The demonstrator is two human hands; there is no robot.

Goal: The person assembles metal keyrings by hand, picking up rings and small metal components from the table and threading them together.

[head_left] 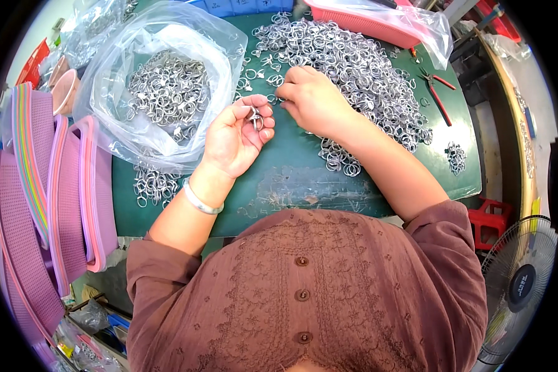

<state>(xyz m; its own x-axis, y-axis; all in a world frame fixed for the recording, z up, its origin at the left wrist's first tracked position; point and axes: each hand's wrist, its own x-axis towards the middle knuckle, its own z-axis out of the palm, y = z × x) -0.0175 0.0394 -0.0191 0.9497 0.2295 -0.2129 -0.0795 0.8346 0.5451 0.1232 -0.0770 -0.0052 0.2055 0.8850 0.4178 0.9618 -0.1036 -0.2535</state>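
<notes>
My left hand (234, 137) is palm up above the green table, its fingers curled round a few silver-coloured metal rings (255, 118). To its right, my right hand (311, 98) reaches down to the near left side of a big pile of rings (372, 80). Its fingertips are pinched together beside some loose rings (274, 80); whatever they may hold is hidden. A clear plastic bag (224, 43) with many more rings inside stands open to the left of my left hand.
A smaller heap of rings (154, 186) lies below the bag, and a little cluster (456, 158) at the right. Red-handled pliers (438, 102) rest near the right edge. Pink basket (366, 26) and blue bin (248, 6) line the back. Purple baskets (99, 192) crowd the left; a fan (521, 285) stands right.
</notes>
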